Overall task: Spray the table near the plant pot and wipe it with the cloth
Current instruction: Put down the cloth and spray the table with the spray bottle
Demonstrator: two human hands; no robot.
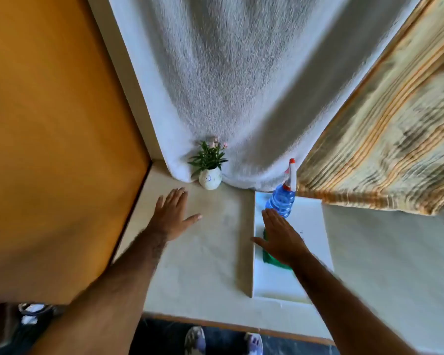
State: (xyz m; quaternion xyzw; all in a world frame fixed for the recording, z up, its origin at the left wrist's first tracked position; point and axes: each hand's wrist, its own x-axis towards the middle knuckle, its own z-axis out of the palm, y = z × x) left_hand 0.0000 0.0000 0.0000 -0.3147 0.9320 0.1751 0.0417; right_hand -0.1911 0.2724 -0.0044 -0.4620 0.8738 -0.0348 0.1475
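Spray bottle (pixel 283 198) stands at the counter's (pixel 203 265) back edge, right of the plant pot (pixel 210 178) in the corner. Our right grip (pixel 280 237), open and empty, hovers over the green cloth (pixel 272 260); left grip (pixel 172 216) spread flat, likely bracing.

Bare hairy forearms (pixel 128 272), no sleeves, purple-grey shoes (pixel 195 340)

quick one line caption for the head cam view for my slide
Both hands open over the table: left hand near the plant pot, right hand above the green cloth by the spray bottle.
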